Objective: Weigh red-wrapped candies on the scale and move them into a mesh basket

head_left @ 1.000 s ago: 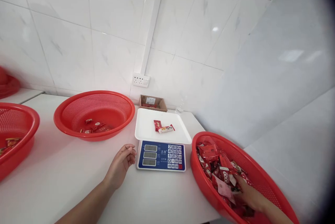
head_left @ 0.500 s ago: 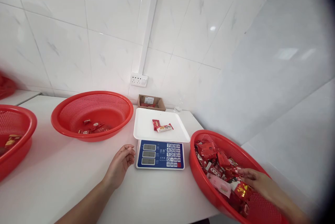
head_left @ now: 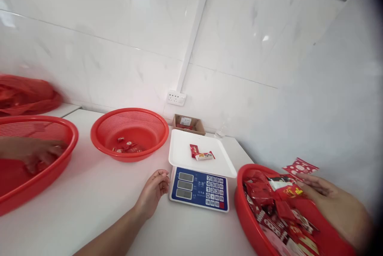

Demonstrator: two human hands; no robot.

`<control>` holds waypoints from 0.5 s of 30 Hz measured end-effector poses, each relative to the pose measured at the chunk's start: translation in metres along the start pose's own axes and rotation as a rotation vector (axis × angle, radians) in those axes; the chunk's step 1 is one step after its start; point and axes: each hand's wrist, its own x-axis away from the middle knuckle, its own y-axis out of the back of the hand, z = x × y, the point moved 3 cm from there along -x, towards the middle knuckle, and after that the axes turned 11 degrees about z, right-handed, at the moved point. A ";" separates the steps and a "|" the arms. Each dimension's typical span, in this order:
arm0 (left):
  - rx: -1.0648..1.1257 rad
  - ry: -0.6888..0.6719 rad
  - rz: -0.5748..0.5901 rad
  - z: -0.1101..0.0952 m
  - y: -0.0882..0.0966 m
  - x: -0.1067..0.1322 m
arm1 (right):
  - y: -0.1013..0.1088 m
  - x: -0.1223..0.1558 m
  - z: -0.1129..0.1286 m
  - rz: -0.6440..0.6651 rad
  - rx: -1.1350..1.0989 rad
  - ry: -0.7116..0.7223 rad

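Observation:
My right hand (head_left: 329, 198) is raised over the red basket (head_left: 243, 204) at the lower right and grips several red snack packets (head_left: 291, 180) by its fingertips. That basket is full of wrapped red packets. My left hand (head_left: 152, 192) rests on the white table beside the scale's blue keypad (head_left: 200, 189), fingers loosely curled, holding nothing. Two packets (head_left: 200, 153) lie on the scale's white tray (head_left: 182, 152).
A red basket (head_left: 101, 138) with a few packets stands behind the left hand. Another person's hand (head_left: 37, 154) reaches into a third red basket (head_left: 62, 160) at the far left. A small cardboard box (head_left: 188, 123) and a wall socket (head_left: 176, 97) sit behind the scale.
My right hand has come up out of the basket with packets in its grip. The view swung left, and another person's hand now shows in the left basket. My left hand stayed put.

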 end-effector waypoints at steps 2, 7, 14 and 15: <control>0.022 0.002 0.004 -0.001 0.000 0.000 | -0.014 -0.006 0.028 0.029 -0.090 -0.049; 0.077 0.046 0.025 0.001 0.000 0.000 | -0.064 -0.023 0.090 0.061 -0.451 0.001; 0.103 0.068 0.038 0.002 0.001 0.000 | -0.139 -0.058 0.120 0.103 -0.840 -0.057; 0.105 0.071 0.038 0.001 0.000 0.000 | -0.148 -0.061 0.123 0.103 -0.864 -0.064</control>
